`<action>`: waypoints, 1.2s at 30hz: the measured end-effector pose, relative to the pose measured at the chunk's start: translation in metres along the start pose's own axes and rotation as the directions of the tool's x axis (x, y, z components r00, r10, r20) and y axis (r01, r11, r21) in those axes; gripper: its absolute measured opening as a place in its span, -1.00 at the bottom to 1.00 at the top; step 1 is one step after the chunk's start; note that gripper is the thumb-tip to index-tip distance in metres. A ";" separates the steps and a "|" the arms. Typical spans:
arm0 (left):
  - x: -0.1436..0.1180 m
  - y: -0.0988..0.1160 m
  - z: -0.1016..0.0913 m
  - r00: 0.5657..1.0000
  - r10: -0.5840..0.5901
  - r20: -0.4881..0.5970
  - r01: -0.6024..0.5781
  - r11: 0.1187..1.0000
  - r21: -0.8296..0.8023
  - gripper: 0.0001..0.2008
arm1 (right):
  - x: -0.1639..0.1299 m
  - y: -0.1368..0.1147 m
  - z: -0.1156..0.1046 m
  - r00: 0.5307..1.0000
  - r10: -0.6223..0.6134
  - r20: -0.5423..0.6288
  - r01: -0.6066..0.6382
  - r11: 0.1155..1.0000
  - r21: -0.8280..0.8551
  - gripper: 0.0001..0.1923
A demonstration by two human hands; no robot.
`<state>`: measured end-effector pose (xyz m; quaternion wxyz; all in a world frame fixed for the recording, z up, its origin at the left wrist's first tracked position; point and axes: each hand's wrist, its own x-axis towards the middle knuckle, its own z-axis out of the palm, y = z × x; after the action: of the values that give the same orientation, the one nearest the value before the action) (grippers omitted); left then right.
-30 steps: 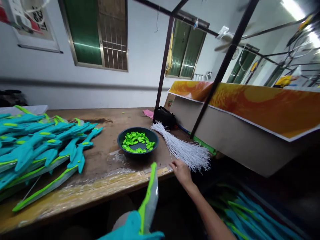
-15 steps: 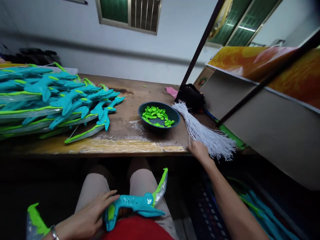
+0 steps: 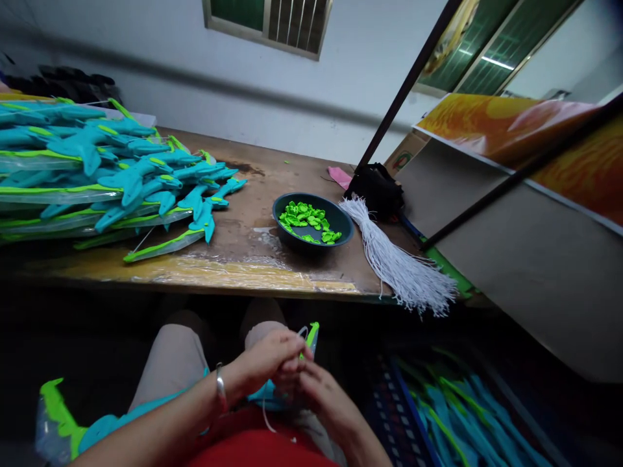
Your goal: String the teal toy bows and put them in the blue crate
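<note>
Over the lap, the left hand [image 3: 265, 363] and right hand [image 3: 316, 392] meet with fingers curled, pinching a thin white string [image 3: 265, 415] against a teal and green toy sword [image 3: 292, 370] lying under them.

Both hands, left hand [image 3: 265, 363] and right hand [image 3: 318, 395], meet fingers curled over the lap.

No lettering, label or number is legible on anything in view.
</note>
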<state>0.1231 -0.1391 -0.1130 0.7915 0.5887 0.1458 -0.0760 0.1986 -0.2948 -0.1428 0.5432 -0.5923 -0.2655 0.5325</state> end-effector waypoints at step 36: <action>0.101 -0.067 -0.013 0.997 -0.040 0.063 0.071 0.771 -0.633 -0.75 | 0.023 -0.042 -0.043 0.583 -0.737 -0.342 0.107 0.487 -0.867 -0.79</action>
<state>0.1973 -0.1411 -0.2104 0.9441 0.2811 0.1618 -0.0592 0.2558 -0.2788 -0.1186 0.4117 -0.8187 -0.3954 -0.0630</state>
